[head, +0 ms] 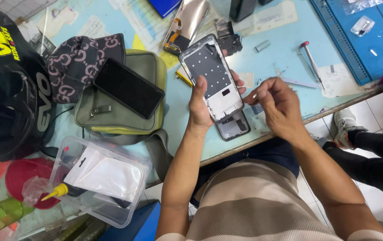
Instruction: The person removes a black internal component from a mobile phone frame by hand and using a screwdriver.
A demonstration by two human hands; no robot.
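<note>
My left hand (pixel 199 103) grips an opened phone frame (pixel 212 76), its grey and white inner side facing up, held over the light blue table (pixel 285 58). Just to the right, my right hand (pixel 277 103) has its fingertips pinched together on something very small beside the frame's edge; I cannot tell what it is. A second dark phone part (pixel 234 127) lies on the table under the frame. A detached screen panel (pixel 186 24) lies further back.
A black phone (pixel 128 87) rests on an olive pouch (pixel 120 116) beside a patterned cap (pixel 78 60) and a black helmet (pixel 4 89). A screwdriver (pixel 311 60) and blue work mat (pixel 361 35) sit right. A clear plastic box (pixel 100 180) stands front left.
</note>
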